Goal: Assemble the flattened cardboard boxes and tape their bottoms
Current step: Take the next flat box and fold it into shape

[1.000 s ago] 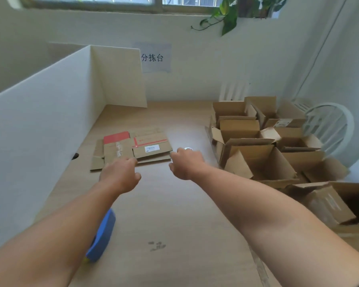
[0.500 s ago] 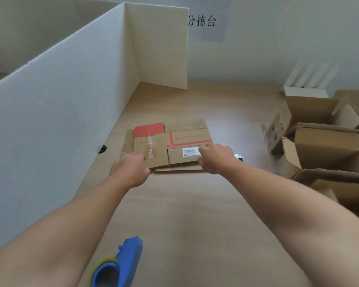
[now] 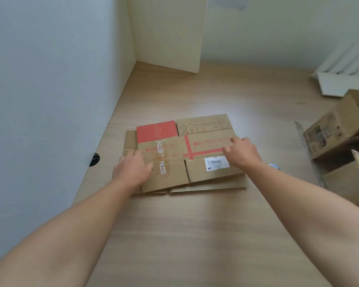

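A flattened cardboard box (image 3: 174, 162) with red print, a red flap and a white barcode label lies on the wooden table (image 3: 195, 235), on top of more flat cardboard. My left hand (image 3: 133, 169) lies on its left edge, fingers spread over the cardboard. My right hand (image 3: 241, 152) is on its right edge, the fingers curled over the rim and the thumb on the top face. No tape dispenser is in view.
A white partition (image 3: 50, 90) walls off the table's left side and back corner. Assembled open cardboard boxes (image 3: 338, 137) stand at the right edge. A white sheet (image 3: 342, 83) lies at the far right. A dark cable hole (image 3: 94, 159) sits by the partition.
Both hands have reached forward onto the flat box, from its near edge to its side edges. The view has dipped down and closer, and the blue tape dispenser has left the frame.
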{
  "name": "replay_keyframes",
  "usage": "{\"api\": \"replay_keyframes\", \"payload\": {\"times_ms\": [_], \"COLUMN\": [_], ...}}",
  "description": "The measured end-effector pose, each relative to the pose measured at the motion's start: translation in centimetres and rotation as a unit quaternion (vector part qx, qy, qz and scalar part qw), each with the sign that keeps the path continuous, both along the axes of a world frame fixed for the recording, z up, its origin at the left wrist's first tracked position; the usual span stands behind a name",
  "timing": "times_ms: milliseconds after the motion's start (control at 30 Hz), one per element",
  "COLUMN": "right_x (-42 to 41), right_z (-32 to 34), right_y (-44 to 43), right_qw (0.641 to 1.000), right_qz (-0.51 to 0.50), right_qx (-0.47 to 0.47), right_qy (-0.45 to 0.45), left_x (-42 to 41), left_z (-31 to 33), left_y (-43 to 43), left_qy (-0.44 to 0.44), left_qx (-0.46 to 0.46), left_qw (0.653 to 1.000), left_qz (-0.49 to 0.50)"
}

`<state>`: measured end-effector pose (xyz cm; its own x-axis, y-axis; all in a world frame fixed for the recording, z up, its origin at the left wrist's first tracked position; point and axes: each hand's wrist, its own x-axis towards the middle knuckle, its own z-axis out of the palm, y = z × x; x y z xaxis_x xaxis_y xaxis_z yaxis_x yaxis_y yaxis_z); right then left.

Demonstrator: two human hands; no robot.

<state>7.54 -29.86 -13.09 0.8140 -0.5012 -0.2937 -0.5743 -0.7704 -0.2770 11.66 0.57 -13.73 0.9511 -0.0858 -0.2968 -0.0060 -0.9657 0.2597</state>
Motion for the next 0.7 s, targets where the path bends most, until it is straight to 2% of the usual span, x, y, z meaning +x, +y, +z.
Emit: {"api": "replay_keyframes", "payload": {"times_ms": [67, 200, 400, 533, 700], "right_x": [0.6, 1.0, -0.2, -3.8, -11.0], "right_z": [-1.0, -2.8, -2.8, -2.4, -1.2], "right_y": [-0.6, -1.0, -1.0, -1.3, -1.2], "right_qw": [0.999, 0.992, 0.966, 0.94, 0.909], "right_qz": [-0.042, -0.083, -0.194, -0.218, -0.227], "right_qx": [0.011, 0.092, 0.151, 0.231, 0.29], "right_qy": [-0.005, -0.014, -0.075, -0.124, -0.198], "left_x": [0.3, 0.8, -0.2, -2.9, -8.7], "left_z": [-1.5, -3.0, -2.4, -1.5, 0.5], "left_y": [0.1, -0.4, -0.9, -1.4, -1.7], "left_qy": [0.006, -0.01, -0.01, 0.014, 0.041], "left_qx": [-0.006, -0.026, -0.149, -0.205, -0.264], "left_qw": [1.0, 0.999, 0.983, 0.967, 0.955], "left_qz": [0.001, 0.019, 0.107, 0.149, 0.129]}}
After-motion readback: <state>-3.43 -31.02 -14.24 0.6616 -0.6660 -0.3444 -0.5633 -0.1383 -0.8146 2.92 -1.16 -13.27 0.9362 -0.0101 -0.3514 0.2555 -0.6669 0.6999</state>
